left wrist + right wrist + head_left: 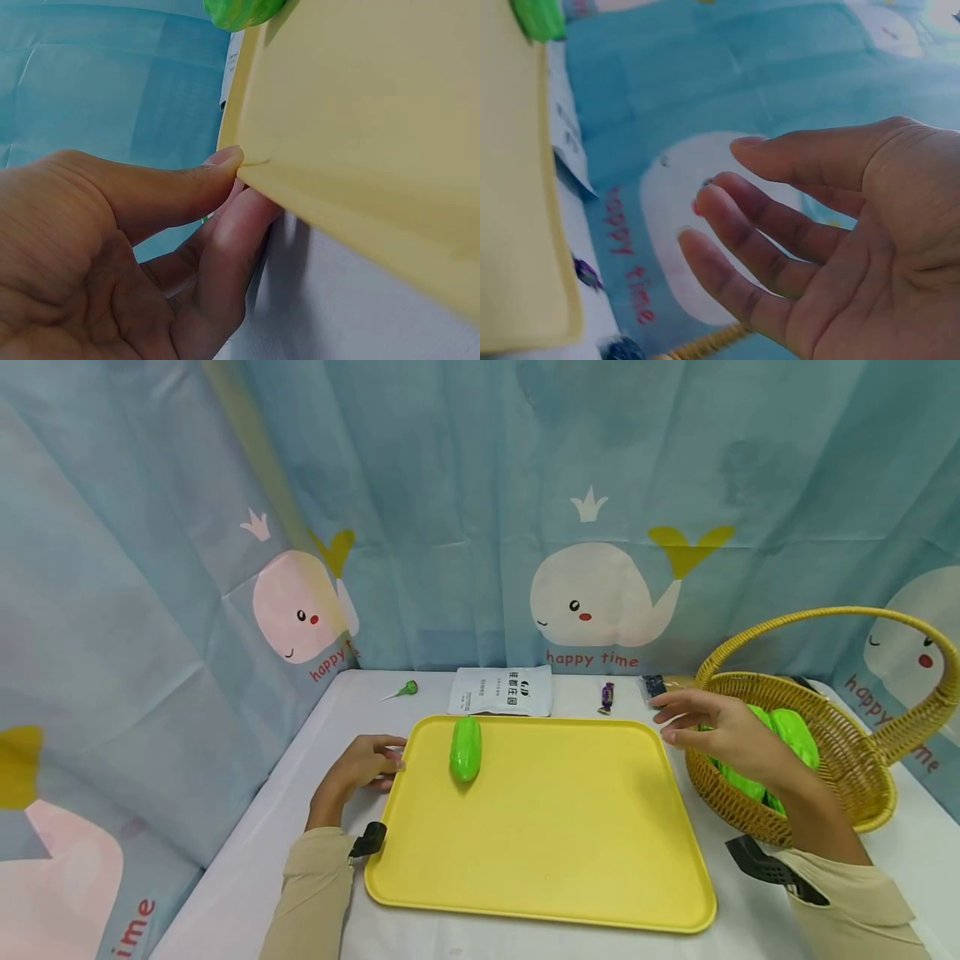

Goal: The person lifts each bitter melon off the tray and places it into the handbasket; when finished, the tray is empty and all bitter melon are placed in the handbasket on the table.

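A yellow tray (570, 827) lies on the white table. Near its back left corner rests a green cucumber-like vegetable (466, 748). My left hand (367, 762) is at the tray's left edge; in the left wrist view the thumb (180, 191) and fingers pinch the rim. Beyond the tray's back right corner my right hand (712, 727) hovers, its fingers (735, 277) loosely bent and holding nothing. Below and beside that hand stands a wicker basket (840, 710) with bright green items (795, 735) inside, partly hidden by the hand and forearm.
Behind the tray lie a green lollipop (407, 688), a white printed pouch (501, 691), a purple wrapped candy (607, 697) and a dark blue packet (655, 685). The basket's tall handle (832, 612) arches up at the right. A blue whale-print curtain (465, 527) encloses the back and left.
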`<state>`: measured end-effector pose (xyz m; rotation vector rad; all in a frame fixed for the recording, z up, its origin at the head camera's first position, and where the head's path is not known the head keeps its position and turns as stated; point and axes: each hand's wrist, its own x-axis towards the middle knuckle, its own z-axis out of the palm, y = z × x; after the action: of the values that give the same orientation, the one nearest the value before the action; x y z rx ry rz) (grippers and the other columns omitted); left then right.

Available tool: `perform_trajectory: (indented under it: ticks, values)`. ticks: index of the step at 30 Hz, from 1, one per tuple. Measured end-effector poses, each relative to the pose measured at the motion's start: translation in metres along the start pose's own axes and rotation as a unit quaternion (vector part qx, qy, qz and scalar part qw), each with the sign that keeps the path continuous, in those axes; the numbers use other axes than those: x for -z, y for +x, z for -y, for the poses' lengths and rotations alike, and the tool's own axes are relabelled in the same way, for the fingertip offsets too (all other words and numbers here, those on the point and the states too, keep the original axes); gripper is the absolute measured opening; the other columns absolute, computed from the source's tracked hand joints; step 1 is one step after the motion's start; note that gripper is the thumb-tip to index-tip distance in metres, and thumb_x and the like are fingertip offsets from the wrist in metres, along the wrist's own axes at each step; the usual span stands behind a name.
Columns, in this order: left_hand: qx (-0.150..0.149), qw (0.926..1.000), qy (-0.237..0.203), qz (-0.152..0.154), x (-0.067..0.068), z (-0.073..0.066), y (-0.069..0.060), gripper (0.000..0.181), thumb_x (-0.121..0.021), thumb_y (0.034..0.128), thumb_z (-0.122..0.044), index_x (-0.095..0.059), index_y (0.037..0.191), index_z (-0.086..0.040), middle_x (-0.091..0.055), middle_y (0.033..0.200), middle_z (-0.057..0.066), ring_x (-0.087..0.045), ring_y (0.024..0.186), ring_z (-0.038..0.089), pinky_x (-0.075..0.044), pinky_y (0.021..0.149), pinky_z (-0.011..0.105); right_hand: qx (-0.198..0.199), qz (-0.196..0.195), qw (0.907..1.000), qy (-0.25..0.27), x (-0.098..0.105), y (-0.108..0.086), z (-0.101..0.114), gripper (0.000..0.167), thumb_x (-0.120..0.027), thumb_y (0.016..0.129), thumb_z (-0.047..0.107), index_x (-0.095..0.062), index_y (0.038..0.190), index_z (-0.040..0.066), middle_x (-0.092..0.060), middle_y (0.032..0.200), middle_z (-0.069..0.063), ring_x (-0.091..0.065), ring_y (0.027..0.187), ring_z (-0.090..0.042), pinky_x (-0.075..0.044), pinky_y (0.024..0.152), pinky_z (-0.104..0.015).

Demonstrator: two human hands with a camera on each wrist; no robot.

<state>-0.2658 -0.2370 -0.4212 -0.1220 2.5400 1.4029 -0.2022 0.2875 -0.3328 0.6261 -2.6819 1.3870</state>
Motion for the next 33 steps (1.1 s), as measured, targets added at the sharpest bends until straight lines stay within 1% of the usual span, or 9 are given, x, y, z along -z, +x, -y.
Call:
perform_trajectory:
  ticks: [3,9,11,14,17,22,25,29,33]
  values:
    - [-0.001,1.0,-0.003,0.001,0.001,0.0,0.0,0.047,-0.068,0.1016,-0.008,-0.06,0.147,-0.001,-0.063,0.112,0.015,-0.061,0.069,0.014,-0.055,0.062,0.024,0.004,0.015,0.9996,0.022,-0.013,0.005,0.002,0.04,-0.072,0.1,0.005,-0.064,0.139,-0.001,-0.067,0.121,-0.017,-0.069,0.102,-0.007,-0.061,0.081,-0.027]
    - [-0.027,0.9995,-0.01,0.011,0.002,0.001,0.0,0.047,-0.066,0.1009,-0.004,-0.059,0.147,0.004,-0.066,0.111,0.017,-0.063,0.07,0.015,-0.056,0.061,0.024,0.011,0.046,0.9982,0.036,-0.043,0.017,0.001,0.035,-0.071,0.1,0.003,-0.066,0.134,-0.001,-0.069,0.115,-0.016,-0.071,0.101,-0.016,-0.061,0.081,-0.03]
    - [-0.028,0.9995,-0.009,0.01,0.003,0.002,-0.001,0.047,-0.067,0.1006,-0.003,-0.059,0.146,0.004,-0.066,0.111,0.017,-0.064,0.072,0.015,-0.056,0.062,0.024,0.008,0.058,0.9977,0.035,-0.052,0.021,0.001,0.035,-0.071,0.099,0.004,-0.067,0.134,0.001,-0.07,0.115,-0.015,-0.071,0.102,-0.019,-0.061,0.082,-0.03]
    - [-0.03,0.9995,-0.006,0.009,0.002,0.001,-0.001,0.047,-0.067,0.1002,-0.003,-0.06,0.146,0.004,-0.066,0.111,0.017,-0.064,0.074,0.015,-0.056,0.063,0.025,0.005,0.074,0.9969,0.025,-0.065,0.026,0.001,0.034,-0.072,0.099,0.005,-0.068,0.133,0.004,-0.071,0.114,-0.013,-0.071,0.103,-0.022,-0.06,0.083,-0.03]
    - [-0.027,0.9996,-0.005,0.007,0.002,0.001,-0.001,0.047,-0.068,0.0998,-0.004,-0.06,0.145,0.004,-0.066,0.111,0.017,-0.063,0.075,0.016,-0.056,0.063,0.025,0.005,0.086,0.9961,0.018,-0.076,0.031,-0.001,0.033,-0.071,0.1,0.005,-0.069,0.133,0.004,-0.072,0.115,-0.015,-0.071,0.103,-0.024,-0.06,0.083,-0.03]
    - [-0.015,0.9999,-0.008,0.003,0.0,0.0,-0.001,0.046,-0.069,0.0999,-0.004,-0.061,0.145,0.002,-0.065,0.11,0.016,-0.063,0.072,0.015,-0.056,0.062,0.024,0.003,0.096,0.9953,0.011,-0.094,0.042,-0.002,0.032,-0.071,0.099,0.005,-0.07,0.131,0.007,-0.072,0.116,-0.018,-0.072,0.102,-0.023,-0.059,0.085,-0.032]
    - [-0.015,0.9999,-0.009,0.001,-0.001,0.0,-0.001,0.046,-0.069,0.0999,-0.004,-0.061,0.145,0.002,-0.066,0.111,0.016,-0.063,0.071,0.015,-0.056,0.062,0.024,0.0,0.101,0.9948,0.012,-0.105,0.05,0.001,0.032,-0.073,0.099,0.007,-0.071,0.13,0.009,-0.072,0.116,-0.018,-0.071,0.103,-0.022,-0.058,0.085,-0.034]
    - [-0.018,0.9998,-0.006,-0.001,0.0,0.001,-0.001,0.045,-0.069,0.1,-0.004,-0.062,0.144,0.002,-0.065,0.11,0.016,-0.062,0.071,0.015,-0.055,0.062,0.025,-0.005,0.112,0.9931,0.033,-0.121,0.063,0.006,0.034,-0.074,0.099,0.011,-0.069,0.132,0.008,-0.071,0.118,-0.019,-0.07,0.105,-0.024,-0.059,0.085,-0.036]
    - [-0.017,0.9998,-0.008,-0.001,0.0,0.001,-0.002,0.045,-0.068,0.1004,-0.004,-0.061,0.145,0.002,-0.065,0.109,0.016,-0.062,0.069,0.015,-0.055,0.062,0.025,-0.019,0.125,0.989,0.076,-0.138,0.075,0.009,0.038,-0.073,0.1,0.012,-0.066,0.137,0.006,-0.068,0.123,-0.025,-0.069,0.106,-0.028,-0.063,0.084,-0.042]
